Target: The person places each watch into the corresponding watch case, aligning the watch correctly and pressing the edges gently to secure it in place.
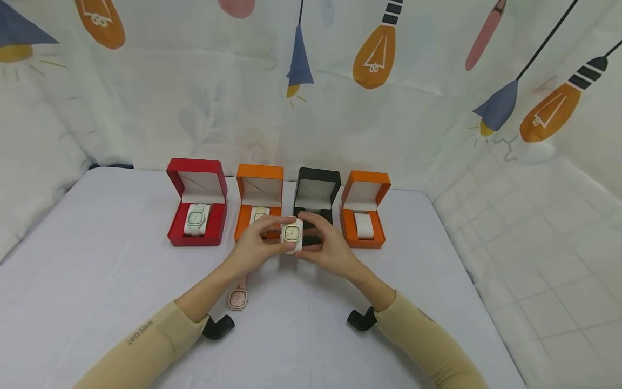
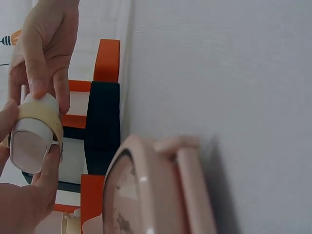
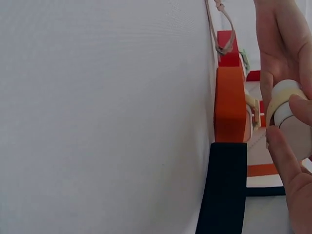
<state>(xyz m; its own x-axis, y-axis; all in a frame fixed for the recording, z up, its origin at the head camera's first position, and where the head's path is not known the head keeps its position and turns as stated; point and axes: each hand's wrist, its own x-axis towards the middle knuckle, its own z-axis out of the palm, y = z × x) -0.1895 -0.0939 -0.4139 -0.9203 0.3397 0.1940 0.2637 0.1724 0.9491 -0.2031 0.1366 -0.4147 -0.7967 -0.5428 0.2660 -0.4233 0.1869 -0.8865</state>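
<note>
A cream-strapped wristwatch (image 1: 292,233) is wrapped around a white watch cushion (image 2: 32,148), held up in front of the black box. My left hand (image 1: 257,240) grips it from the left with thumb and fingers. From the other side my right hand (image 1: 335,251) holds the cushion and strap between thumb and fingers. The left wrist view shows the pale strap (image 2: 36,113) circling the cushion; the right wrist view shows the cushion's end (image 3: 295,136) between the fingers. A pink watch (image 1: 238,298) lies on the table below my left forearm.
Four open boxes stand in a row: a red box (image 1: 218,221) with a pale green watch (image 1: 196,219), an orange box (image 1: 259,171) with a cream watch (image 1: 259,213), a black box (image 1: 318,175), and another orange box (image 1: 373,244) with a bare white cushion (image 1: 363,226). A printed curtain (image 1: 233,97) hangs behind.
</note>
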